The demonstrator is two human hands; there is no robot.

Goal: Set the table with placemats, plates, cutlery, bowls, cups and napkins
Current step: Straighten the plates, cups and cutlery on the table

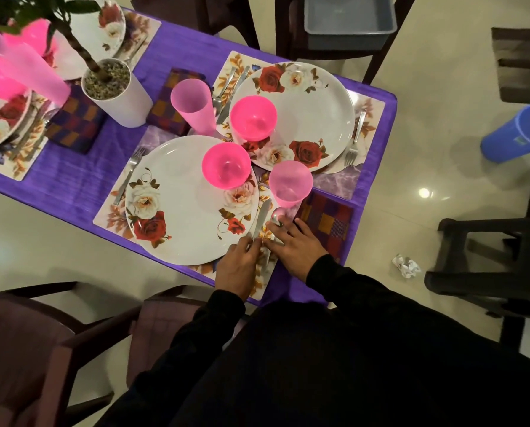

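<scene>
At the near place setting, a bright pink bowl [226, 165] sits empty on the rose-patterned plate [189, 198], and a pale pink cup [289, 184] stands empty just beside it. The left hand [237, 266] pinches the knife [262, 218] by its handle; the right hand [294, 245] rests flat-fingered over the spoon [276, 216], hiding its handle. A checked napkin [325, 223] lies beside them on the purple tabletop [72, 186].

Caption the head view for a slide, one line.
Left hand grips a knife and right hand touches a spoon beside the near floral plate.
</scene>
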